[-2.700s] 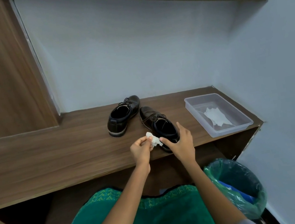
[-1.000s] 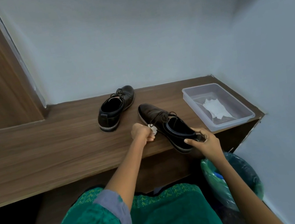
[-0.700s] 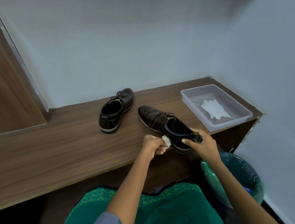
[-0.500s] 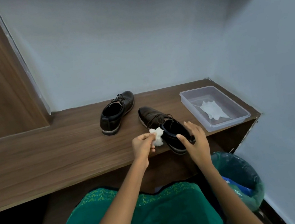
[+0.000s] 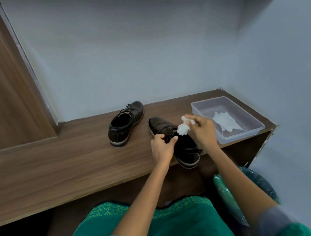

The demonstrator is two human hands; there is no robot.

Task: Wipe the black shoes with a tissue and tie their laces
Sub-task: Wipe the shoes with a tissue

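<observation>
Right hand [image 5: 204, 130]: fingers curled, pinching a crumpled white tissue [image 5: 183, 128] at the fingertips, held just above the laced part of the near black shoe [image 5: 174, 137]. Tissue looks clear of the leather, not pressed to it.

Left hand [image 5: 162, 146]: fingers curled over the near shoe's inner side beside the opening, thumb toward the laces [image 5: 168, 131]; reads as a steadying grip. Whether it actually pinches a lace I cannot tell.

Near shoe lies on the wooden shelf [image 5: 55, 166], toe away from the person, heel overhanging the front edge. Second black shoe [image 5: 125, 124] stands apart to the left and farther back, untouched, laces loose at its tongue.

Judged step: wiping the near shoe, tissue lifted between strokes. Next move calls for bringing the tissue down flat on the upper while the left hand keeps the heel from tipping off the edge. Lace tying on both shoes not yet done.

Outward: clear plastic tray [image 5: 231, 119] just right of the hands, one flat tissue [image 5: 227, 123] in it. Green-lined bin [image 5: 246, 191] below the shelf.

Hard to make out: the near shoe's outer side, hidden behind the right hand; its lace ends; bin contents; how soiled the tissue is.
</observation>
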